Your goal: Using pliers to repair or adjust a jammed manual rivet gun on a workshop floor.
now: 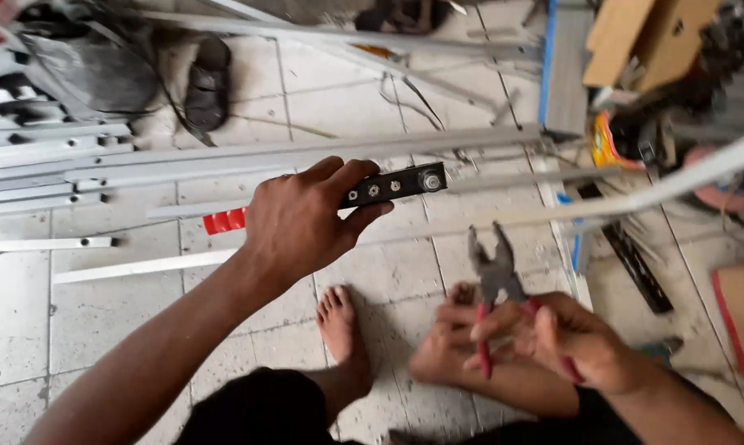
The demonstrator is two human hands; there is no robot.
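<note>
Black bracket with bolts gripped in left hand, held over tiled floor; right hand clasps red-handled pliers, jaws up, slightly parted.

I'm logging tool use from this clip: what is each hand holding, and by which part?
The left hand grips a black metal bracket by its near end. The right hand holds pliers by their red handles, jaws pointing up.

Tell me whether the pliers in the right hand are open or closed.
Open. The pliers show a clear gap between the two metal tips, and the red handles spread apart inside the right hand.
</note>
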